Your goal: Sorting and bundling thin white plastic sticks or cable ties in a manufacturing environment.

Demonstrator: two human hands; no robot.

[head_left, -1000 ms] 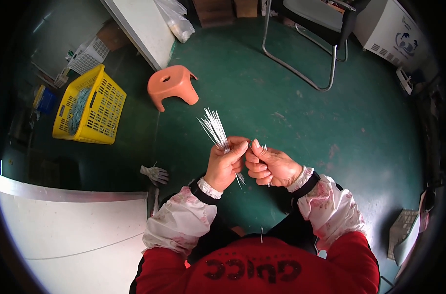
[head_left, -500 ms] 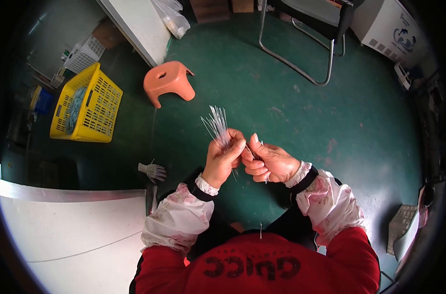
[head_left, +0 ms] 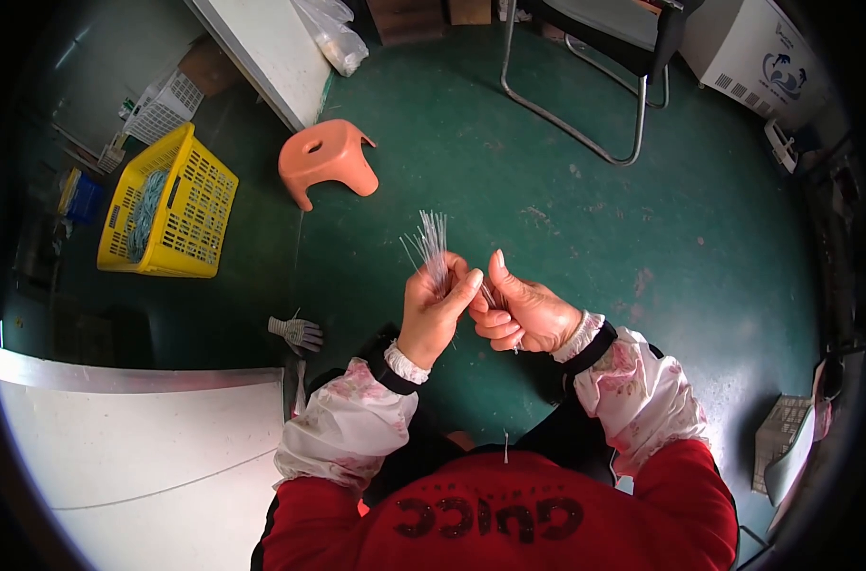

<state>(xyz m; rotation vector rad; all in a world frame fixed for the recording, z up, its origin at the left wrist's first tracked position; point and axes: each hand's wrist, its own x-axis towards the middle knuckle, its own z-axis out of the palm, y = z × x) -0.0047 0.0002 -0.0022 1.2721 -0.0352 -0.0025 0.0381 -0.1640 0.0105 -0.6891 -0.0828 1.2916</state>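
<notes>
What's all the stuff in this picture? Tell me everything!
Thin strands: many, pale, in both hands
Stool: one, orange, left of centre
Large basket: one, yellow, left
Cord: one pile, bluish, inside the yellow basket
Small basket: one, white, upper left
Bin: one, blue, far left
Glove: one, greyish, on the floor
Flat surface: one, white, lower left
Panel: one, white, upper left
Bag: one, see-through, beside the panel
Chair: one, grey and black, top right
Floor: one, green, underneath
Dim edges: can't tell
Sleeves: two, white and pink, on the forearms
Left hand: one, bare, centre
Right hand: one, bare, centre
</notes>
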